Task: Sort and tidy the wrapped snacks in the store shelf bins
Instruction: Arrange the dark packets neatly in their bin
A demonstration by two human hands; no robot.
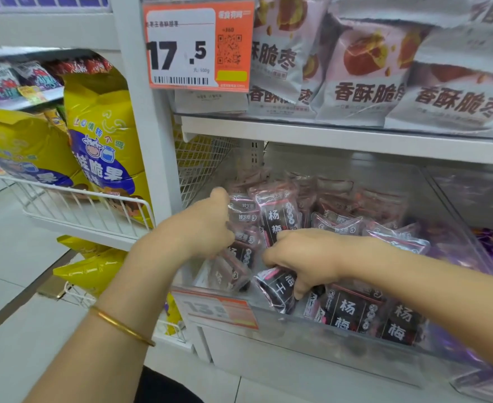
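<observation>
white store shelving carries a clear plastic bin on its lower tier, partly filled with dark wrapped snack packets. both hands are set in the bin's left front corner, close together but not touching. an upright row of packets is gripped at its end by the left hand; a single loose packet is held by the right hand, fingers curled round it. the step in hand is judged to be lining loose packets into the row. next, the held packet would need to be stood upright and pressed against that row.
</observation>
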